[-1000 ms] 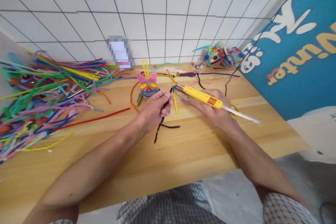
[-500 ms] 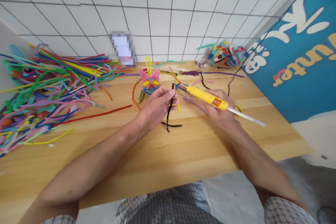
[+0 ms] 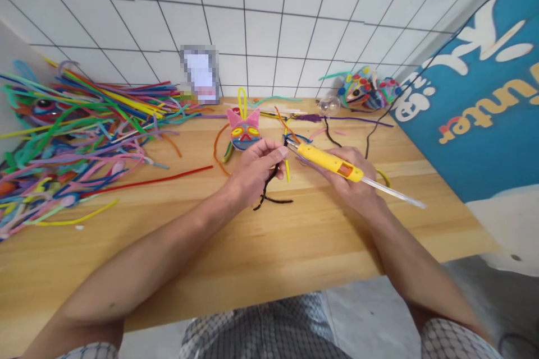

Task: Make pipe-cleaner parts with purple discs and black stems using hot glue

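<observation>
My left hand [image 3: 252,171] pinches a black pipe cleaner [image 3: 269,186] near its top; the loose end trails down onto the wooden table [image 3: 261,247]. My right hand [image 3: 351,179] grips a yellow glue gun [image 3: 330,161] with a clear glue stick [image 3: 396,193] out of its back. Its nozzle points left and sits right at the tip of the black pipe cleaner by my left fingers. Just behind my left hand lies a pink-eared cat face [image 3: 244,130] made of pipe cleaners.
A big heap of coloured pipe cleaners [image 3: 76,134] covers the table's left side, with a red one [image 3: 155,180] lying apart. Loose pieces and a colourful craft figure [image 3: 364,90] lie along the tiled back wall. A blue banner [image 3: 480,101] stands at the right. A black cord [image 3: 374,123] crosses the table.
My left hand has raised the black pipe cleaner's tip toward the glue gun's nozzle, and my right hand has brought the nozzle in to meet it. The view has shifted slightly.
</observation>
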Available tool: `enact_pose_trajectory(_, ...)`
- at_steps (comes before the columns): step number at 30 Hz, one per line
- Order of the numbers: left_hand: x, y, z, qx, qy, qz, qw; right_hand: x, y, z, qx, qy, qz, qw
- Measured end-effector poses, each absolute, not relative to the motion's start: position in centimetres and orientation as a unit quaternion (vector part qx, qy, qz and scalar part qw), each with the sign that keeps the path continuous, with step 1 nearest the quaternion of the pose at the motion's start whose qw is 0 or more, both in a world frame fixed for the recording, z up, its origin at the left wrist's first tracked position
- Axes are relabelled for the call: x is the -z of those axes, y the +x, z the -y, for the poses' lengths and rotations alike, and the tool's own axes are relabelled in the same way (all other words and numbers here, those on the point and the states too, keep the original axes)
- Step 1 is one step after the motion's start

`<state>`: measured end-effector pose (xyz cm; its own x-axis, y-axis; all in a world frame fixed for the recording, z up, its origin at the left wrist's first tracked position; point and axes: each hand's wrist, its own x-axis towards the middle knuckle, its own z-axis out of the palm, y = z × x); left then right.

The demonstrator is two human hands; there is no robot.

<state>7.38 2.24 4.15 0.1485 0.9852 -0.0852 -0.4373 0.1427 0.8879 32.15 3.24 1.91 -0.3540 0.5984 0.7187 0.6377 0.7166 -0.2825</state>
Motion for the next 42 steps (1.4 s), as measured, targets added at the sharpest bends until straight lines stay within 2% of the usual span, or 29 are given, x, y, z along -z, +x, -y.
enact_pose_trajectory(20,-4.2,7.5,-2.1,-0.541,0.357,-0.344,0.68,-0.6,32.8,-4.3,0.064,-0.346,0.823,0.445)
enact_pose_trajectory(42,-4.2,7.6,-2.0,-0.544,0.354,-0.34,0.681,-1.2,32.9,-4.1,0.032,-0.357,0.821,0.444)
